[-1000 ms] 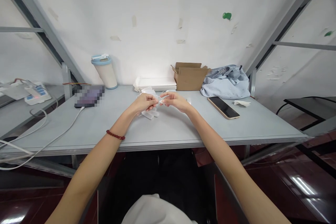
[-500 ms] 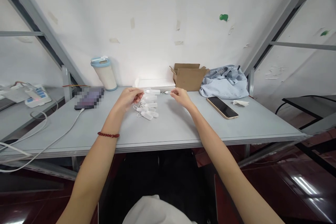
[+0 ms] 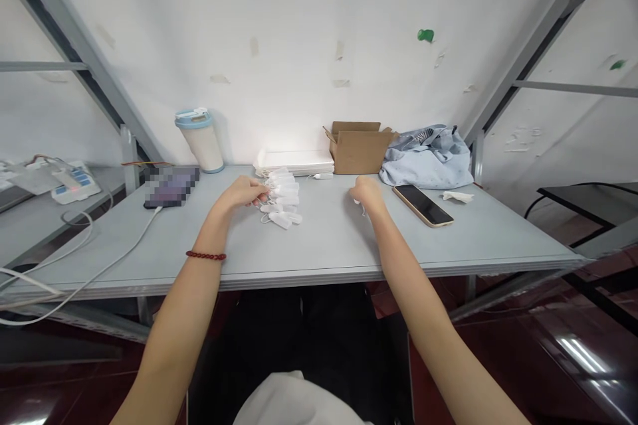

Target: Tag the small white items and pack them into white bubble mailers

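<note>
Small white tags (image 3: 285, 200) with thin string loops lie overlapped in a column on the table. At the column's left edge, the fingers of my left hand (image 3: 245, 192) are pinched together on the string end of a white tag; the exact grip is partly hidden. My right hand (image 3: 367, 191) is closed to the right of the column, above the table. Between its fingers shows a bit of a white tag (image 3: 357, 202), with a string hanging down. One separate white tag (image 3: 323, 176) lies in front of the white stack.
Behind the tags are a stack of flat white boxes (image 3: 296, 161) and an open cardboard box (image 3: 359, 151). Bluish cloth (image 3: 426, 156) and a phone (image 3: 423, 204) lie right, beside a crumpled tissue (image 3: 457, 196). At left stand a tumbler (image 3: 203, 146) and a cabled phone (image 3: 172, 186).
My right hand has moved right and slightly toward me, away from the tags, with a white tag in it. My left hand has lowered a little at the column.
</note>
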Tool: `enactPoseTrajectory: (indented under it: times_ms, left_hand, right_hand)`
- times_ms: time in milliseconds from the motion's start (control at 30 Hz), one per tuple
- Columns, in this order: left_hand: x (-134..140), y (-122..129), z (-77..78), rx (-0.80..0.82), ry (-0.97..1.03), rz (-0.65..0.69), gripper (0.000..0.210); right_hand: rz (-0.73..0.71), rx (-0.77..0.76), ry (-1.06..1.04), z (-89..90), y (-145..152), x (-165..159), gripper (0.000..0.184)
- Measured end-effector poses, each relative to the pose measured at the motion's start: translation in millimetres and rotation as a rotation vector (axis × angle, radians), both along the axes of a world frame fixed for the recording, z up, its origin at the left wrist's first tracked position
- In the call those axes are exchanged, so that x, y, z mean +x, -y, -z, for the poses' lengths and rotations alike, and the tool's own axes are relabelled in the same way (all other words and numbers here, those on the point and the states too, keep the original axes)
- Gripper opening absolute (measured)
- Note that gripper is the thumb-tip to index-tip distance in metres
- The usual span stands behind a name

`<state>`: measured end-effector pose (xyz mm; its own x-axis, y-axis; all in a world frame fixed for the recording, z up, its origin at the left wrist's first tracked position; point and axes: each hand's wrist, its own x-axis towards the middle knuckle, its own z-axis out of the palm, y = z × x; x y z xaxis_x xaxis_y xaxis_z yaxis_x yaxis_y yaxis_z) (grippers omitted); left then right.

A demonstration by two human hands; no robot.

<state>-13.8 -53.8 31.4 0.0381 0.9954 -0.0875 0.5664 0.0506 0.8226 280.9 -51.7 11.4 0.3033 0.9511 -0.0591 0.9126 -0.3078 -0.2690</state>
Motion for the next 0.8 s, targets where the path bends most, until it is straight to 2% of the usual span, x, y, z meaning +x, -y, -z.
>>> enactPoseTrajectory:
  times_ms: [100,167,267,333,433,567,667,800]
  left_hand:
    - [-1,-5,3.7,0.123,-0.151,-0.119,0.025]
    - [-2,-9,6.2,0.238,-0.235,-0.191,0.027]
    - [1,-10,7.8,0.354,-0.228,-0.222,0.024]
    - [5,-8,7.3,0.405,-0.194,-0.216,0.023]
    - [11,-4,6.1,0.477,-0.142,-0.175,0.024]
    - [18,0,6.9,0.514,-0.069,-0.108,0.020]
    - [21,2,8.4,0.488,0.035,-0.025,0.019]
    - [25,7,8.2,0.372,0.200,0.115,0.025]
  right_hand:
    - [0.003,-0.080,-0.055,-2.3,-3,-1,0.021]
    - [-0.015,-0.076,-0.131,-2.4,-4,-1,0.013]
    - [-0.073,0.025,-0.376,-0.8,-5,-4,0.002]
    - [-0.109,0.133,-0.607,0.1,-3,-7,0.003]
    - [-0.163,0.268,-0.937,-0.1,0,-13,0.010]
    - [-0.195,0.358,-1.201,-2.6,2,-17,0.021]
    - [-0.276,0.346,-1.345,-4.3,4,-18,0.028]
    - [-0.419,0.304,-1.440,-4.2,7,-21,0.036]
